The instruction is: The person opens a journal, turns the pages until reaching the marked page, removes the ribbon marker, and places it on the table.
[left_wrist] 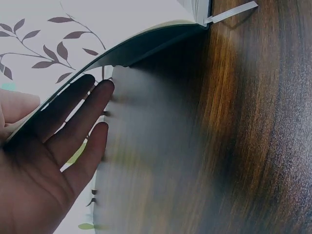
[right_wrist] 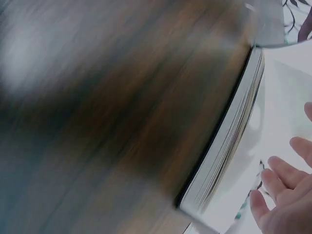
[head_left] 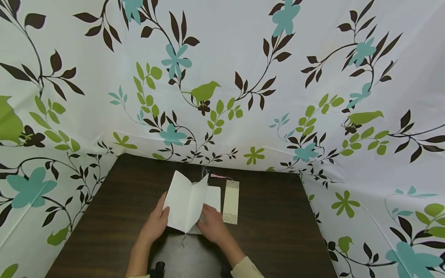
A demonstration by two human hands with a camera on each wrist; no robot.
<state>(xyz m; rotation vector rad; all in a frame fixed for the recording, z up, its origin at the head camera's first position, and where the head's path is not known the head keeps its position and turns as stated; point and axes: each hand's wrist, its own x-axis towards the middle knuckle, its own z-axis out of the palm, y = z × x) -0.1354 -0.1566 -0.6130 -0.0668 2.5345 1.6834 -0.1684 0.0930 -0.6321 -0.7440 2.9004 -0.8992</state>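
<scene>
The notebook (head_left: 178, 202) is being pinched at left by the left hand (head_left: 155, 223); creasing is best being avoided by a light right hand (head_left: 213, 227), fingers apart.

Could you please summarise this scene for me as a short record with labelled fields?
Notebook: open, pages blank where visible
Left hand: grips the notebook's left side, thumb in front, fingers behind the cover
Right hand: at the right-hand pages, fingers spread
Ribbon: hangs from the notebook's lower edge
Pale strip: flat, right of the notebook, pink tassel at its far end
Table: dark wood grain
Backdrop: white, leaf-and-bird print
</scene>
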